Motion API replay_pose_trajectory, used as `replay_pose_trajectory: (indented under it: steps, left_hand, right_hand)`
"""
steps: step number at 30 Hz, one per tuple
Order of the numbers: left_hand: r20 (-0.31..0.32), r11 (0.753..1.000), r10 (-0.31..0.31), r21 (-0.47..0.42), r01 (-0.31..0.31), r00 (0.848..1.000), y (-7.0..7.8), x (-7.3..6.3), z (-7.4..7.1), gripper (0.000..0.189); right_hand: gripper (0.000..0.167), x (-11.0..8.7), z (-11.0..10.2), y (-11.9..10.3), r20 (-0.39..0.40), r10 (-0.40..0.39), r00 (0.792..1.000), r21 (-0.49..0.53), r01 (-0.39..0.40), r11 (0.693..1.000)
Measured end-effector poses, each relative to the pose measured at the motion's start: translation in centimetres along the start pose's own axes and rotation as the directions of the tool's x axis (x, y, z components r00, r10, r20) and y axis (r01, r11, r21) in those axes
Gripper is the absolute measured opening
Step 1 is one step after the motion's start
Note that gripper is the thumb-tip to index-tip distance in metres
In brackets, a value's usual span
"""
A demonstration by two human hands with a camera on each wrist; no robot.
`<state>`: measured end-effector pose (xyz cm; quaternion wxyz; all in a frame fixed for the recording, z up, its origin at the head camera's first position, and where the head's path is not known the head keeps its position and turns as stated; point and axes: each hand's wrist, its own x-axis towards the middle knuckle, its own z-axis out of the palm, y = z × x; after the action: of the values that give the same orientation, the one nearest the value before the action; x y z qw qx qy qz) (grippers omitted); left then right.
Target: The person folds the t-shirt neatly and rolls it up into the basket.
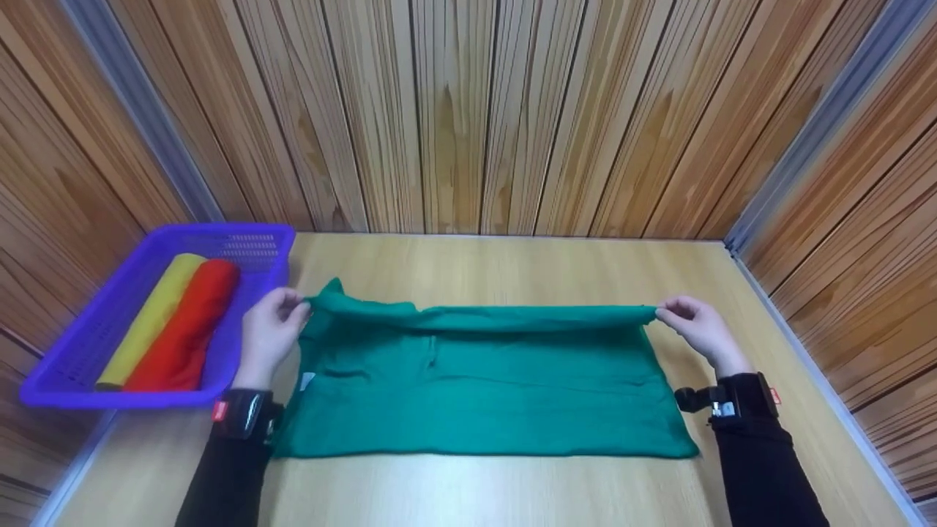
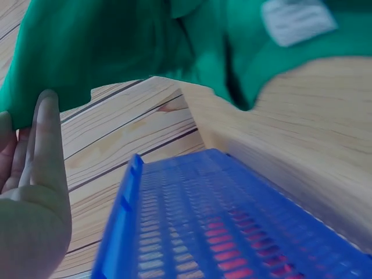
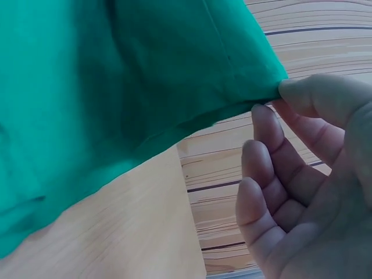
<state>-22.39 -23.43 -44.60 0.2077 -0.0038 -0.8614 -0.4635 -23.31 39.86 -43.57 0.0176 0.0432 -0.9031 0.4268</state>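
Observation:
A green garment (image 1: 483, 395) lies folded into a wide strip, a small white label (image 2: 296, 20) showing near its left end. Its far edge is lifted off the table between two hands. At the far left corner the left hand (image 1: 269, 329) pinches the cloth between thumb and fingers. My right hand (image 1: 699, 329) grips the far right corner; in the right wrist view its thumb (image 3: 317, 96) and index finger nip the cloth tip, the other fingers loosely bent below. Creases run across the middle of the garment, and the near edge rests flat on the table.
To the left stands a purple plastic basket (image 1: 40, 391) with a yellow roll (image 1: 150, 322) and a red roll (image 1: 187, 329) of cloth side by side in it. The left forearm is close beside the basket. Wood-plank walls (image 1: 454, 117) enclose the light wooden table (image 1: 512, 271) at the back and sides.

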Motion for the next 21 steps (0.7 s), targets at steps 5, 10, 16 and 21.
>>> replay_pose_trajectory:
  steps: [5, 10, 16, 21]
  left_hand:
    - [0.057, 1.000, 0.018, 0.013, -0.019, 0.998, -1.3, -1.9, -0.4, 0.008]
    - [0.112, 0.999, 0.035, 0.009, -0.036, 0.993, -2.0, -3.5, -0.8, 0.008]
    - [0.176, 0.997, 0.055, 0.044, -0.064, 0.983, -2.2, -4.7, -1.2, 0.010]
    - [0.216, 0.994, 0.069, 0.069, -0.085, 0.974, -2.5, -5.7, -1.4, 0.011]
  right_hand:
    - [0.036, -0.8, 0.2, 0.7, 0.048, -0.005, 0.999, -0.017, 0.006, 1.000]
    - [0.031, -1.4, 0.5, 1.6, 0.094, -0.018, 0.995, -0.005, 0.019, 1.000]
    - [0.026, -1.7, 0.8, 2.4, 0.129, -0.042, 0.991, -0.015, 0.044, 0.999]
    - [0.019, -2.1, 1.1, 3.2, 0.156, -0.085, 0.984, -0.056, 0.094, 0.994]
